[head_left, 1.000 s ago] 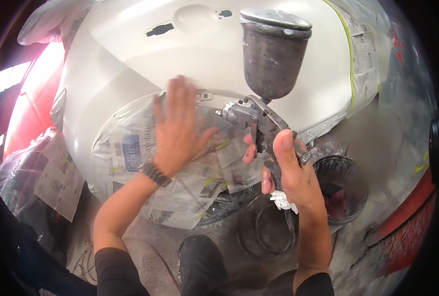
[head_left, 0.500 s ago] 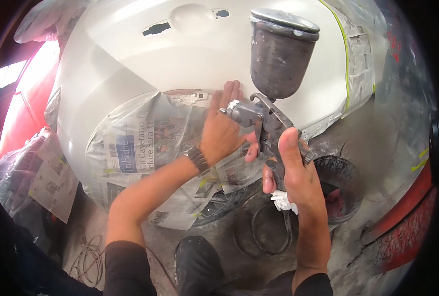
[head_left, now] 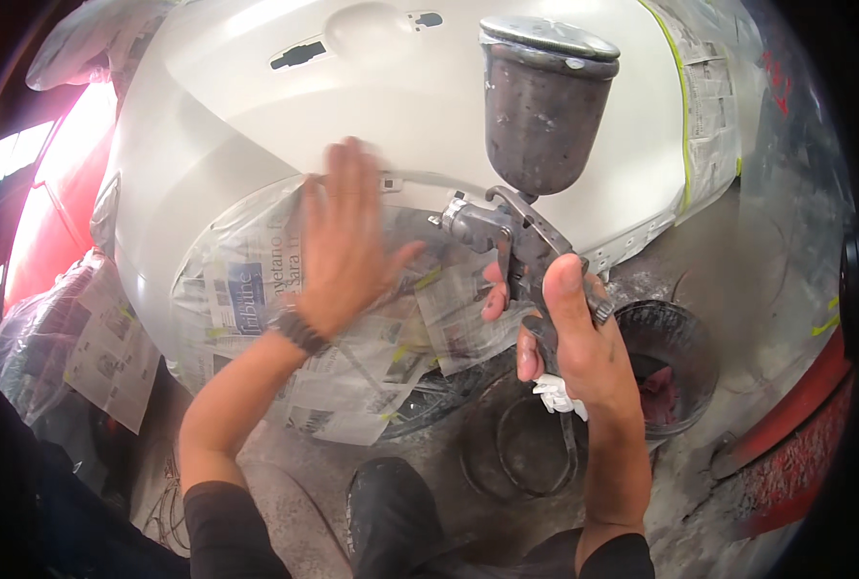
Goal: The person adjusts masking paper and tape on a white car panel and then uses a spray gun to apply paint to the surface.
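Note:
My right hand [head_left: 584,338] is wrapped round the handle of a spray gun [head_left: 526,241], its thumb upright behind the gun body. A grey metal paint cup with a lid [head_left: 548,106] sits on top of the gun, whose nozzle points left. White wadding [head_left: 557,396] is bound round the hose joint below the grip. My left hand [head_left: 343,241], flat with its fingers stretched out and slightly blurred, lies over the upper edge of the newspaper masking [head_left: 352,386] on the wheel. Its fingertips reach the white car body panel [head_left: 256,116]; whether they touch it I cannot tell.
A black bucket [head_left: 695,362] with a reddish rag stands on the floor at right. The dark air hose [head_left: 507,473] loops below the gun. Red car parts [head_left: 796,434] lie at the right. Plastic sheeting [head_left: 48,338] covers something at left. Yellow-green tape [head_left: 682,96] edges the panel.
My left hand has swept left along the top edge of the newspaper masking. The spray gun in my right hand has barely shifted.

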